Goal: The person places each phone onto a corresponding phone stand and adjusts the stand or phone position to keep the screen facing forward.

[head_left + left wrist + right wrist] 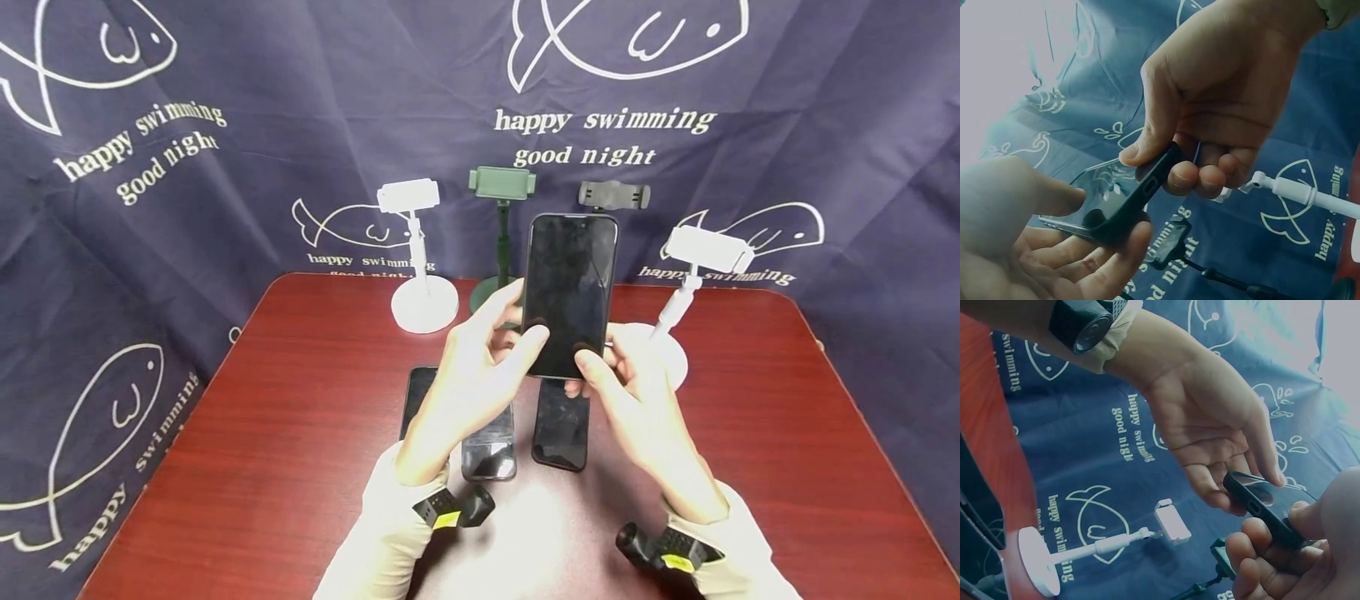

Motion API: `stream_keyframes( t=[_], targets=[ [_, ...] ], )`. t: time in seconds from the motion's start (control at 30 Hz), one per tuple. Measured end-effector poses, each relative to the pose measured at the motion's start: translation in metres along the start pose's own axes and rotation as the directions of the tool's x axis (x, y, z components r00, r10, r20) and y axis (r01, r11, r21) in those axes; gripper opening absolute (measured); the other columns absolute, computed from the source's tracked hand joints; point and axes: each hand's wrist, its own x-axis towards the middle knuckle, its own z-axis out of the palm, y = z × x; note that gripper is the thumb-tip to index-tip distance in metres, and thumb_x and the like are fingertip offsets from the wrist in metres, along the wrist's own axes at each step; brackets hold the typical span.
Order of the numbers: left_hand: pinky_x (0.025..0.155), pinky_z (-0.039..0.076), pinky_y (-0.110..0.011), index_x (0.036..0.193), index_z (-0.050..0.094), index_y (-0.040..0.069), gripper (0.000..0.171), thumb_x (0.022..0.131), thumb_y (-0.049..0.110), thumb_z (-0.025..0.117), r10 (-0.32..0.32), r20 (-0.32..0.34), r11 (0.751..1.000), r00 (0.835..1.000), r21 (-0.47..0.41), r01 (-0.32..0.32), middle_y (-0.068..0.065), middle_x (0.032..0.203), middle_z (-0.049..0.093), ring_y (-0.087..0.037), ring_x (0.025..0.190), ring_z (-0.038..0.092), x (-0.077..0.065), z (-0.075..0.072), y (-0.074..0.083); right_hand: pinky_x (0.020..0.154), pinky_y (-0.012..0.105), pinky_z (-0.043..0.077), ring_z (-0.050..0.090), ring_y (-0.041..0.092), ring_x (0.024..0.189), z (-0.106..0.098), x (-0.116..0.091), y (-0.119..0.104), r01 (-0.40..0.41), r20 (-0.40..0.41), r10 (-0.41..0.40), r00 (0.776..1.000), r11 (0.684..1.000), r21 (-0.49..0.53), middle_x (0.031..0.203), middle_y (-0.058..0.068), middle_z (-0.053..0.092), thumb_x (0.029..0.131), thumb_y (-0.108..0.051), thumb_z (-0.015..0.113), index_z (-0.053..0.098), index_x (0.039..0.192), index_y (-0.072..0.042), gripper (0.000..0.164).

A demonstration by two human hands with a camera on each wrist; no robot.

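A dark printed curtain (285, 75) backs the tabletop (292, 467). The raised phone (572, 283) lies between both hands, long axis running toward the far grey holder (613, 196); left hand (476, 367) grips its left edge, right hand (637, 392) its near right corner.

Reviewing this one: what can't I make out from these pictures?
Leftmost black rectangular phone on the red table: head view, partly covered by the left hand.
Grey phone holder: head view, most of its support blocked by the held black rectangular phone.
White slender-poled stand: left wrist view, base cut by the right edge.
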Motion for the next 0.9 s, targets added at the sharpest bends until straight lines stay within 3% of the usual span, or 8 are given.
stream_keyframes(
  t=[0.27, 0.5, 0.7, 0.9],
  targets=[
    [0.081, 0.061, -0.028, 0.145, 0.053, 0.018, 0.051, 0.098, 0.017, 0.071, -0.011, 0.047, 1.0, 0.999, -0.026, 0.012, -0.004, 0.108, 0.075, -0.011, 0.085, 0.071, -0.005, 0.0, 0.003, 0.071, 0.022, 0.058, 0.066, 0.012, 0.067, 0.001, -0.002, -0.003, 0.031, -0.016, -0.03, 0.999, 0.999, 0.03, 0.076, 0.001, 0.068, 0.102, -0.001, 0.057, 0.06, 0.12, 0.004, 0.018],
    [0.073, 0.059, -0.028, 0.135, 0.058, 0.018, 0.041, 0.096, 0.015, 0.072, 0.009, 0.046, 1.0, 0.999, -0.003, -0.009, -0.001, 0.102, 0.077, -0.009, 0.078, 0.071, -0.009, -0.001, 0.007, 0.068, 0.021, 0.053, 0.067, 0.011, 0.067, -0.003, -0.006, -0.004, 0.121, 0.007, -0.121, 0.993, 0.991, -0.056, 0.073, 0.001, 0.068, 0.099, 0.003, 0.062, 0.061, 0.112, -0.001, 0.014],
    [0.069, 0.057, -0.027, 0.133, 0.058, 0.017, 0.04, 0.095, 0.013, 0.073, 0.014, 0.046, 0.999, 0.999, 0.032, -0.015, -0.001, 0.1, 0.077, -0.007, 0.074, 0.071, -0.01, -0.001, 0.011, 0.077, 0.018, 0.054, 0.072, 0.013, 0.073, -0.01, -0.006, -0.004, 0.103, 0.07, -0.097, 0.993, 0.991, -0.083, 0.089, 0.0, 0.073, 0.099, 0.0, 0.063, 0.061, 0.121, -0.003, 0.022],
    [0.07, 0.057, -0.027, 0.132, 0.057, 0.017, 0.039, 0.096, 0.012, 0.071, -0.005, 0.041, 0.999, 0.999, 0.039, 0.003, -0.001, 0.098, 0.077, -0.008, 0.075, 0.071, -0.013, 0.0, 0.016, 0.074, 0.023, 0.059, 0.072, 0.012, 0.075, -0.013, -0.006, -0.005, 0.134, 0.08, -0.128, 0.989, 0.987, -0.086, 0.099, -0.003, 0.072, 0.098, 0.002, 0.064, 0.064, 0.125, -0.004, 0.027]
  ],
)
